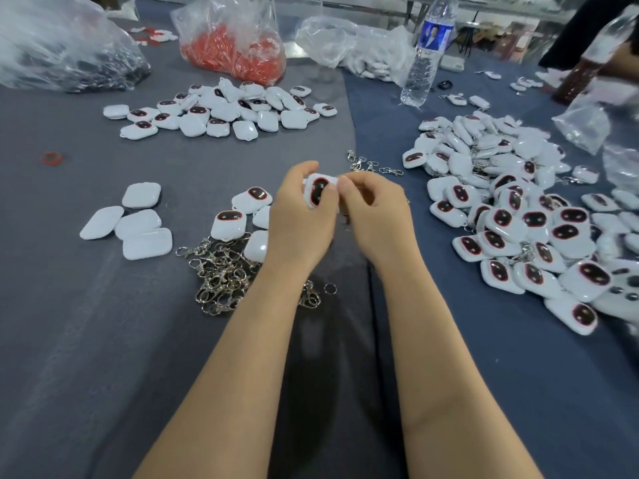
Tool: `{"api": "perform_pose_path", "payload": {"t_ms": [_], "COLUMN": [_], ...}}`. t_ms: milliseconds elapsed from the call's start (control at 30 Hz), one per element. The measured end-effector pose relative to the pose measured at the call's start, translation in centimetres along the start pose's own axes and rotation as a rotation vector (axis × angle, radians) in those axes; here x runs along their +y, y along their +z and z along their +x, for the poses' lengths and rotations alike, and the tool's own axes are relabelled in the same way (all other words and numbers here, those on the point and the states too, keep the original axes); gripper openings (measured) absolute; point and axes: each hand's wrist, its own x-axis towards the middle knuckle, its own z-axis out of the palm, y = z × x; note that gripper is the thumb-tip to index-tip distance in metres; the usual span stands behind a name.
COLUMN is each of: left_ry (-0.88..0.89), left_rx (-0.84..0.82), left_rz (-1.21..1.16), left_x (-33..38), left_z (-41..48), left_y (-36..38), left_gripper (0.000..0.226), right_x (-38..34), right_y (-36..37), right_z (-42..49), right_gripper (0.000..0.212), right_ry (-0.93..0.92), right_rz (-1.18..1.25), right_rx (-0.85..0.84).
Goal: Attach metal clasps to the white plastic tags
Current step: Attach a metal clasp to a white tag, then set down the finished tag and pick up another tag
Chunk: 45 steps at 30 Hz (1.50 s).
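**Item:** white tag (320, 191), dark red-rimmed face toward you. It is held clear of the table (103, 340) between both your hands, centre of view.

**Risk:**
- The tag's upper right edge sits under your right fingertips, so you are likely working by feel.
- A clasp ring only half threaded would probably spring off.
- The smooth shell could twist out if your left pinch slackens.
- A dropped tag would land among the loose tags (242, 210) below and be hard to tell from unfinished ones.

**Grip, left hand** (301, 223): fingers curled behind the tag, thumb along its edge; closed on it.

**Grip, right hand** (375, 212): thumb and forefinger pinched at the tag's upper right edge, other fingers curled. Whether a clasp lies in that pinch cannot be told; it is hidden.

**Near:** heap of metal clasps (221, 278) just beside your left forearm; a few more clasps (373, 165) just beyond the right hand.

**Farther:**
- large tag pile (511, 219) to the right, some showing clasps
- far tag pile (221, 108)
- face-down tags (138, 229) to the left
- bag of red pieces (235, 57)
- water bottle (427, 57)
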Motion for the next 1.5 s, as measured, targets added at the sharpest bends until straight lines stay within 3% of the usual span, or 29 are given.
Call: {"api": "perform_pose_path", "payload": {"t_ms": [100,267,500,800,1133,1300,1500], "left_ry": [-0.038,-0.034,0.037,0.051,-0.085,-0.092,-0.088], "left_rx": [-0.012,-0.175,-0.34,-0.347,-0.256,-0.216,-0.087], "left_rz": [-0.088,-0.165,-0.037,0.087,-0.088,-0.145,-0.185], "left_x": [1.2,3.2,3.1,1.8,1.9,2.6,2.6], "left_z": [0.1,-0.8,-2.4,-2.1,-1.6,-1.4,-0.4], "left_y": [2.6,8.7,16.6,20.5,20.5,19.0,14.1], "left_gripper": [0.028,0.01,0.023,0.024,0.02,0.019,0.013], "right_x": [0.2,1.9,5.6,8.4,8.2,6.7,4.1], "right_y": [-2.4,-8.5,-13.9,-14.9,-14.3,-13.3,-9.4], "right_z": [0.1,0.2,-0.3,0.7,1.8,1.0,0.9], "right_gripper": [0.019,0.01,0.023,0.022,0.025,0.028,0.012], "right_ry": [0.023,0.051,0.205,0.256,0.217,0.071,0.084], "right_rz": [0.0,-0.077,-0.309,-0.473,-0.352,-0.277,-0.088], "right_rx": [0.064,0.265,0.512,0.576,0.599,0.695,0.4]}}
